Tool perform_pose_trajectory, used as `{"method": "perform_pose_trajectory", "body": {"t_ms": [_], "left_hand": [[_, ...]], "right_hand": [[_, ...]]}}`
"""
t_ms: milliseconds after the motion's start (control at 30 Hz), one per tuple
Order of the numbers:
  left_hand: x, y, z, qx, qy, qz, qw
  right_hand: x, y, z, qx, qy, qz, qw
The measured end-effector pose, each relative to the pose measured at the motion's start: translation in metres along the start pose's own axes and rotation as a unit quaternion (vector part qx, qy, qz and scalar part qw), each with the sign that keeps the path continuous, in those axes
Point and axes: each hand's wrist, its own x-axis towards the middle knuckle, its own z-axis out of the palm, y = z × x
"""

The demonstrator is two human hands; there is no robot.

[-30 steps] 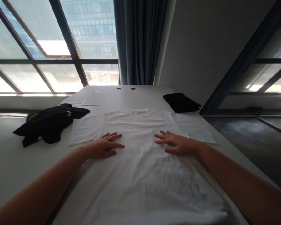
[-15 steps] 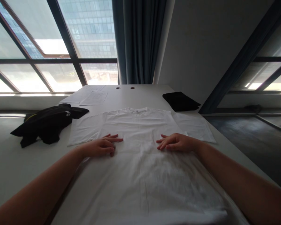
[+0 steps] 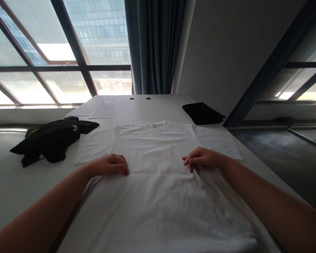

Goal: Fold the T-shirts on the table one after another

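Observation:
A white T-shirt [image 3: 152, 196] lies spread out with its collar at the far side and its sleeves out to both sides. On its left side, my left hand [image 3: 110, 165] is closed, the curled fingertips gathering cloth at about chest height. Across from it my right hand [image 3: 202, 158] has its fingers bent down and together on the fabric, pinching it. Small creases run through the shirt around the fingers. The cloth under both palms is hidden.
The shirt rests on a white table [image 3: 168, 105]. A crumpled black garment [image 3: 50, 138] lies at the left, and a folded black cloth [image 3: 203, 113] at the far right. Paper sheets [image 3: 104, 110] lie at the back left. Windows and a blue curtain [image 3: 155, 45] stand beyond.
The fingers of both hands, stretched out flat before, have curled in and closed on the shirt. My right hand has shifted slightly to the right.

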Motion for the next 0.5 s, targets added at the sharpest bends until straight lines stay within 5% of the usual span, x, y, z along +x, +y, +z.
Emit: {"method": "perform_pose_trajectory", "body": {"t_ms": [100, 267, 367, 500], "left_hand": [[0.002, -0.002, 0.004, 0.039, 0.050, -0.058, 0.996], [0.009, -0.017, 0.011, 0.201, 0.251, -0.111, 0.940], [0.010, -0.036, 0.012, 0.287, 0.303, -0.110, 0.902], [0.009, -0.064, 0.011, 0.335, 0.297, -0.266, 0.853]], "right_hand": [[0.001, 0.013, -0.004, 0.015, 0.149, 0.001, 0.989], [0.005, 0.025, -0.012, -0.144, 0.378, -0.044, 0.913], [0.009, 0.032, -0.016, -0.303, 0.341, -0.052, 0.888], [0.016, 0.044, -0.019, -0.411, 0.239, -0.011, 0.880]]}}
